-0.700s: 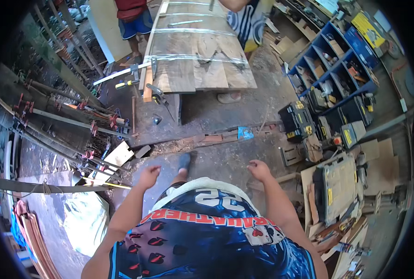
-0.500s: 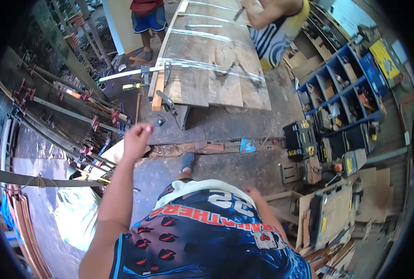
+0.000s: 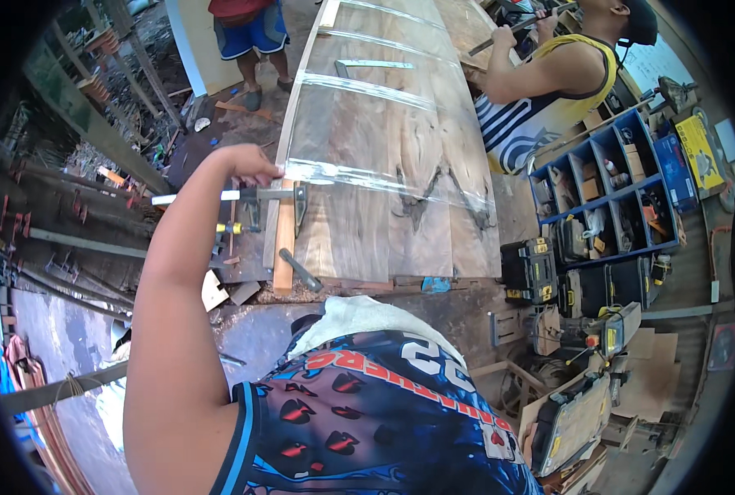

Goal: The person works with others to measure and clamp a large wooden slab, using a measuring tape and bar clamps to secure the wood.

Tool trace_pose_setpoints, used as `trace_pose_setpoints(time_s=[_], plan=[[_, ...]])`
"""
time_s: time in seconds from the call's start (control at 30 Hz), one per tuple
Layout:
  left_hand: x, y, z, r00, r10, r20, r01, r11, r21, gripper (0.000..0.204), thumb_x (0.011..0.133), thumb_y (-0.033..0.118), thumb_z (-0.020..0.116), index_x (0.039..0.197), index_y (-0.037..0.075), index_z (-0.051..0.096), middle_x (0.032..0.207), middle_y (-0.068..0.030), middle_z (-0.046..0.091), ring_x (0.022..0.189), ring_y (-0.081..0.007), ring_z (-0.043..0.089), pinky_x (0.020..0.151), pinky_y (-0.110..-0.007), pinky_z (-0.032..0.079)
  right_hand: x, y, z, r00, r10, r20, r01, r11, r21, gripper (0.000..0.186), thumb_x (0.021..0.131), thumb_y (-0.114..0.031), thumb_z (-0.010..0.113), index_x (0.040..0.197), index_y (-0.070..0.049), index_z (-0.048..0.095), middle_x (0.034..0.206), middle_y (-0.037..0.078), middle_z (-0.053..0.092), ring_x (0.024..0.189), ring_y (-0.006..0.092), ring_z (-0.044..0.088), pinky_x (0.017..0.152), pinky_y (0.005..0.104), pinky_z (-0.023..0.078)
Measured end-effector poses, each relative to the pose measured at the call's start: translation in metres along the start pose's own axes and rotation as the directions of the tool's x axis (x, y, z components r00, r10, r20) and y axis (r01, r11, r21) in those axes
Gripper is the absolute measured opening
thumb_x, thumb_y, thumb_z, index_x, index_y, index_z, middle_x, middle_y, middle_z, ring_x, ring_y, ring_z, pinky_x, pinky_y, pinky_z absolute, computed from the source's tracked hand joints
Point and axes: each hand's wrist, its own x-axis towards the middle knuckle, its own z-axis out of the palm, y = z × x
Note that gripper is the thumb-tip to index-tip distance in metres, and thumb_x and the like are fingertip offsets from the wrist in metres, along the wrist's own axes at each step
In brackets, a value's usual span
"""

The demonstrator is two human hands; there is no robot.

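One half-curled left hand (image 3: 253,162), grip unclear, is at the left edge of the outward-running plank panel (image 3: 351,231); right hand unseen.

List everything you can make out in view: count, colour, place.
Wood panel: 1, brown, upper centre
Clear bands: at least 4, shiny, across panel
Metal square: 1, silver, on panel
Bar clamp: 1, grey, panel's left edge
Wood strip: 1, orange-brown, panel's near left corner
Compartment shelf: 1, blue, right
Tool cases: several, black and yellow, below shelf
Flat case: 1, dark with pale lid, lower right
Other clamps: several, grey and red, left
Co-worker: 1, red top, blue shorts, upper left
Second co-worker: 1, yellow-trimmed top, upper right
Dark bar: 1, held by second co-worker
Jersey: 1, blue, bottom centre
Left hand: 1, bare, panel's left edge, contact unclear
Right hand: not in view
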Motion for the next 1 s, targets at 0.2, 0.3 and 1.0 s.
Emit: trace_pose_setpoints(time_s=[0.2, 0.3, 1.0], plan=[[0.018, -0.009, 0.0, 0.988, 0.051, 0.146, -0.005, 0.956, -0.293, 0.034, 0.089, 0.039, 0.081, 0.096, 0.006, 0.075, 0.084, -0.0025, 0.074, 0.065, -0.009, 0.063, 0.057, -0.025, 0.044, 0.018, 0.002, -0.011, 0.999, 0.023, -0.032, -0.022, 0.999, 0.025, 0.045, 0.09, -0.046, 0.073, 0.11, -0.005, 0.076, 0.103, 0.019, 0.076, 0.095, 0.0311, 0.074, 0.083, 0.0397, 0.055], [0.023, -0.02, 0.008, 0.988, 0.073, 0.133, -0.021, 0.934, -0.356, 0.035, 0.09, 0.04, 0.08, 0.099, 0.006, 0.077, 0.088, -0.0032, 0.075, 0.069, -0.0092, 0.064, 0.059, -0.025, 0.041, 0.033, 0.016, -0.019, 0.999, 0.012, -0.047, -0.011, 0.999, 0.035, 0.045, 0.09, -0.046, 0.073, 0.11, -0.006, 0.076, 0.103, 0.019, 0.076, 0.094, 0.0309, 0.074, 0.083, 0.0396, 0.055], [0.089, 0.044, -0.051, 0.643, 0.422, -0.639, -0.311, 0.906, 0.286, 0.039, 0.101, 0.019, 0.061, 0.138, 0.011, 0.063, 0.125, -0.0212, 0.069, 0.119, -0.0388, 0.064, 0.104, -0.045, 0.049, 0.049, -0.067, -0.062, 0.99, 0.089, -0.108, -0.093, 0.995, -0.03, 0.037, 0.096, -0.036, 0.067, 0.113, -0.004, 0.074, 0.107, 0.02, 0.075, 0.102, 0.0322, 0.072, 0.087, 0.0392, 0.054]])
